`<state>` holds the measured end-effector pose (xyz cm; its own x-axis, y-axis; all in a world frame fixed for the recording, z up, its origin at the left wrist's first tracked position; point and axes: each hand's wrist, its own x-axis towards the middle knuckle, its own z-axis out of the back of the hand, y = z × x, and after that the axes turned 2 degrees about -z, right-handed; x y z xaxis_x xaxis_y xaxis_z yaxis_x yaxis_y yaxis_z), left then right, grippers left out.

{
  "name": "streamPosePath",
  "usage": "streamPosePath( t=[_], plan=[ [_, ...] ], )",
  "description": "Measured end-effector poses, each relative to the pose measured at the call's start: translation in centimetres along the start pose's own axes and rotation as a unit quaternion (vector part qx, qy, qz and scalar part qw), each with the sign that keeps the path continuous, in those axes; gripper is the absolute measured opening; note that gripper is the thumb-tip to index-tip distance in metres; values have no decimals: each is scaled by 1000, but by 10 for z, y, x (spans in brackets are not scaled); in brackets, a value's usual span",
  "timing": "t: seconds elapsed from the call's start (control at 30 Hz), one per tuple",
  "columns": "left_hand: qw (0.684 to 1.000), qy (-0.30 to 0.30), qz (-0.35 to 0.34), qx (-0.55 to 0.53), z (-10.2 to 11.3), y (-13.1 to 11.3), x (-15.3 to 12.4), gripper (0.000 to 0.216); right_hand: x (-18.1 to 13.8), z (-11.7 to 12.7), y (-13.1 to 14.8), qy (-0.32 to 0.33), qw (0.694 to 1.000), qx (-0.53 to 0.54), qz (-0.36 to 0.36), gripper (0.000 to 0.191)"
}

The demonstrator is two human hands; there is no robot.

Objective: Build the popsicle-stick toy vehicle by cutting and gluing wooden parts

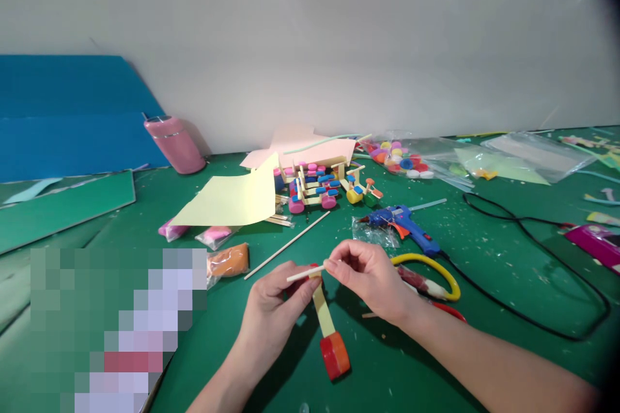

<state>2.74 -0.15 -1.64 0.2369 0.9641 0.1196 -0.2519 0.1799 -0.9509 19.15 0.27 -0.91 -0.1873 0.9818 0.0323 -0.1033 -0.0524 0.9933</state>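
Observation:
Between the thumb and fingers of my left hand [278, 306] is the upper end of a pale yellow strip [323, 311]. A red and orange pair of bottle caps [335, 356] is fixed at its lower end, and a bit of red shows at the top. My right hand [371, 277] pinches a short wooden stick [305, 273], which lies across the strip's upper end, close to my left fingertips. Whether stick and strip touch, I cannot tell. Past my hands stand several small toy cars [312, 190] made of strips and coloured caps.
A blue glue gun [409, 227] with a black cable [513, 310] lies at right, beside yellow-handled scissors [453, 281]. A long thin stick [288, 245], yellow sheet [227, 200], wrapped brown clay [230, 261] and pink cup [177, 145] are at left. Bagged caps [400, 158] lie behind.

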Motion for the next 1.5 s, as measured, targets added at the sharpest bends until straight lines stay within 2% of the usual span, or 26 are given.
streamPosePath(
  t=[0.43, 0.63, 0.77, 0.87, 1.0, 1.2, 1.33, 1.5],
  plan=[
    [1000, -6, -6, -4, 1, 0, -1, 16, 1, 1, 1, 11, 1000, -6, -4, 18],
    [1000, -8, -1, 6, 0, 1, -1, 16, 2, 2, -1, 15, 998, 54, -14, 16],
    [1000, -10, 17, 10, 0, -3, -2, 17, 3, 8, -3, -29, 992, 124, -11, 26],
    [999, -15, 28, 7, -1, -4, -3, 19, 5, 13, -6, -67, 984, 165, -12, 27],
    [999, -30, 40, -1, -2, -3, -4, 22, 7, 16, -9, -88, 979, 184, -15, 28],
    [999, -29, 46, -3, -2, -3, -4, 22, 3, 16, -7, -84, 989, 117, 19, 20],
    [999, -16, 28, 4, 0, -2, -4, 19, -2, 16, -3, -40, 996, -1, 81, 15],
    [1000, 5, 4, 2, 2, -1, -2, 18, -3, 15, -1, 15, 983, -102, 154, 17]
  ],
)
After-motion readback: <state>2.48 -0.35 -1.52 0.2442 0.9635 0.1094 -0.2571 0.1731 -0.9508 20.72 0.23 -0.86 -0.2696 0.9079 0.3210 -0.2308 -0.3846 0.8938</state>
